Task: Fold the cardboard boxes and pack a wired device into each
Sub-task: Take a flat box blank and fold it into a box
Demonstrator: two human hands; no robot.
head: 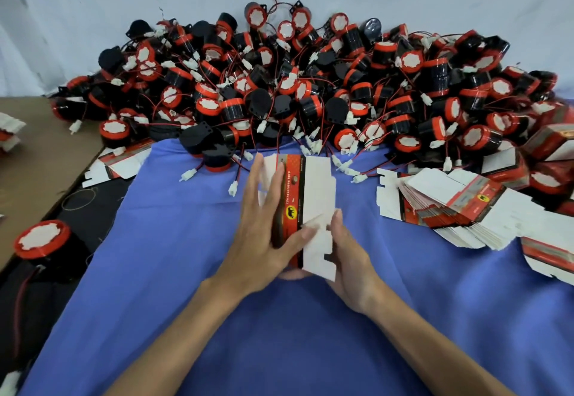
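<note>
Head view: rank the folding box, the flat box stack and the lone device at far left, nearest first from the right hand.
1. Folding box, gripped by the right hand.
2. Flat box stack, on its right.
3. Lone device, far left.

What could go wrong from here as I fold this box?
White connectors lie just beyond the box at its far end and could snag its flaps. The right hand pinches a thin white flap, which might crease. The fanned stack of blanks beside it could slide apart.
</note>
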